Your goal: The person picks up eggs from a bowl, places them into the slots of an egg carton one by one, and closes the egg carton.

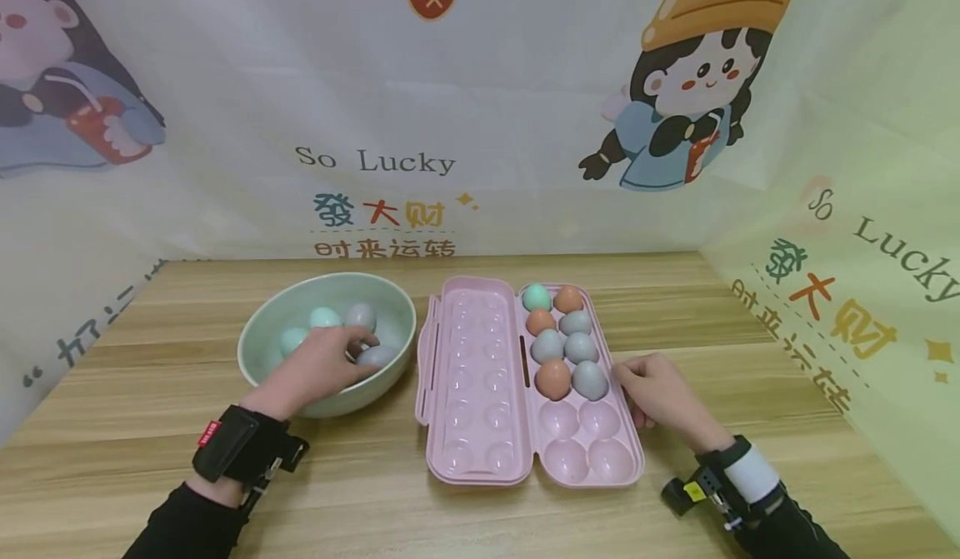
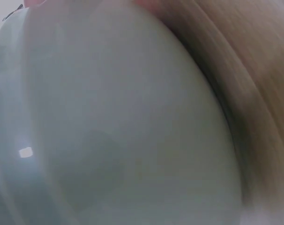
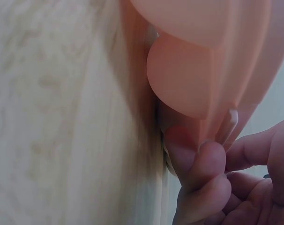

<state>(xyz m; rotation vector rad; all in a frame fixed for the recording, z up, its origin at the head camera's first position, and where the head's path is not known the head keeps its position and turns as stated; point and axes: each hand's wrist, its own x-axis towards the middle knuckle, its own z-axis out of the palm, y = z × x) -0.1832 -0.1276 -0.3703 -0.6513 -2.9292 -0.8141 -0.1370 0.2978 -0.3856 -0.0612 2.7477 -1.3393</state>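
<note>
My left hand (image 1: 322, 366) reaches over the near side of a pale green bowl (image 1: 258, 321), thumb and fingers around a grey egg (image 1: 377, 356). Two mint-green eggs (image 1: 325, 317) and another grey egg (image 1: 362, 317) lie beside it in the bowl. The bowl's smooth outer wall (image 2: 123, 117) fills most of the left wrist view. With thumb and fingertips, my right hand (image 1: 660, 396) pinches the right edge of an open pink egg carton (image 1: 534, 434). In the right wrist view, the fingers (image 3: 210, 164) grip the carton's rim beside its rounded cups (image 3: 179, 75).
One green egg (image 1: 536, 297), three brown eggs (image 1: 553, 378) and several grey eggs (image 1: 590, 380) sit in the carton's far cups. Its dimpled lid (image 1: 480, 392) lies flat on the left, near the bowl. Printed cloth (image 1: 525, 167) surrounds the wooden table (image 1: 360, 492).
</note>
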